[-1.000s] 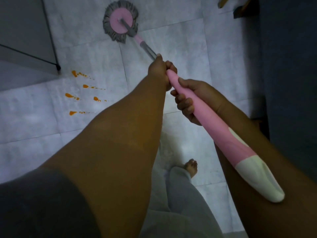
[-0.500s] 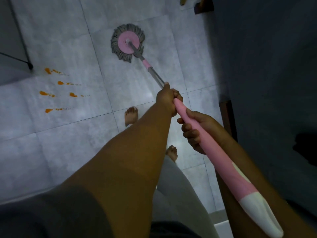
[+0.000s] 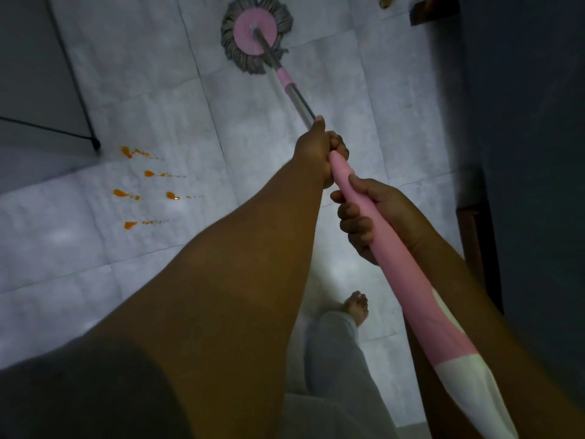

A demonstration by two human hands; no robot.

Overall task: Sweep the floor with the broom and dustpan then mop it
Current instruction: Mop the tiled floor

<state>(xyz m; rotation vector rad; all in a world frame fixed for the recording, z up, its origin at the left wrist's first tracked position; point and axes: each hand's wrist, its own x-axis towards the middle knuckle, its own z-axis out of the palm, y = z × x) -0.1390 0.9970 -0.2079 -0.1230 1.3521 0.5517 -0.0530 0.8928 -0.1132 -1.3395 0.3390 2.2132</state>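
Mopping is underway: left hand (image 3: 319, 153) and right hand (image 3: 376, 213) both clench the mop handle (image 3: 408, 274). The mop head (image 3: 254, 33) rests top centre. Next, probably swing it toward the orange spills (image 3: 144, 188) at middle left.

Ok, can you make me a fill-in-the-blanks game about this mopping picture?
1. Both hands hold the mop handle, which is coloured ____.
2. The left hand sits ____ to the mop head than the right hand.
3. The spots on the floor are coloured ____.
4. The spots lie to the ____ of the left arm.

Missing words: pink; closer; orange; left
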